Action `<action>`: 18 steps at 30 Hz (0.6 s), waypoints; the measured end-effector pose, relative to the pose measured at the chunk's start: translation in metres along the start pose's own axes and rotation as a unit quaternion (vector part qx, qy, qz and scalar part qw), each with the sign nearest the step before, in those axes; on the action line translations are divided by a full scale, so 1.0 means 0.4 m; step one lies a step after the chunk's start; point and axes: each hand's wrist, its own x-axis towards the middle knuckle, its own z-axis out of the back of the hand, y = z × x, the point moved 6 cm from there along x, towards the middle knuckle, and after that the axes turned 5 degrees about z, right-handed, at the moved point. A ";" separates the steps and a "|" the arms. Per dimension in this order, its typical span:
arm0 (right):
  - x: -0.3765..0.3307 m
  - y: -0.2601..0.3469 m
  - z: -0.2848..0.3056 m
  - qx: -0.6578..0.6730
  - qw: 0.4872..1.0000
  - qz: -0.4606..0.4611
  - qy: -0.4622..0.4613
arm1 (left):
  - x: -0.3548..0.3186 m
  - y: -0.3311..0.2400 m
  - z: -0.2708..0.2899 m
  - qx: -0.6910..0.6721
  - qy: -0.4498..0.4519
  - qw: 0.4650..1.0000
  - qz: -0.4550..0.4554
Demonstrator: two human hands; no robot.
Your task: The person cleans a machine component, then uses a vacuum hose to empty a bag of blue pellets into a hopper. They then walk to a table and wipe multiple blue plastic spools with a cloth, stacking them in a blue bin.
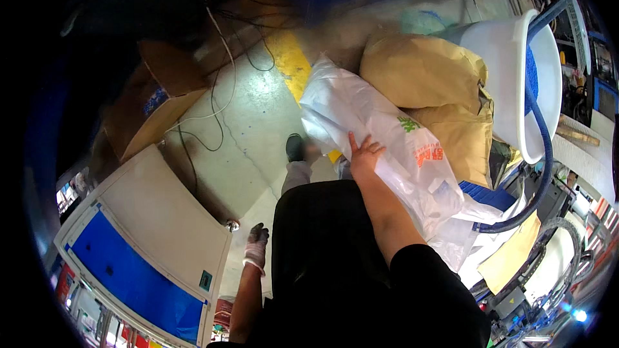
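A large, crinkled white plastic sack [380, 148], glossy with coloured print, leans against two stiff tan paper sacks [425, 77] on the person's right, above a smooth grey concrete floor [251, 122]. The bare right hand [364, 151] lies on its near face, fingers spread flat and pressing the film rather than pinching it. The left hand [256, 245], in a knitted glove, hangs loosely curled and holds nothing, beside a boxy cream-and-blue cabinet [148, 232]; a rounded white plastic tub [509, 77] and dark blue hose [545, 148] stand beyond the sacks.
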 end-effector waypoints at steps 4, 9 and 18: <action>0.074 -0.084 -0.123 0.284 0.957 -0.016 0.055 | 0.006 0.044 -0.080 -0.022 0.052 0.998 -0.002; 0.052 -0.031 -0.006 0.399 0.913 0.085 -0.013 | 0.022 0.023 -0.147 0.098 0.028 0.995 -0.013; -0.346 -0.155 0.188 0.276 0.954 0.111 -0.021 | 0.131 -0.017 -0.169 0.134 0.010 0.988 -0.072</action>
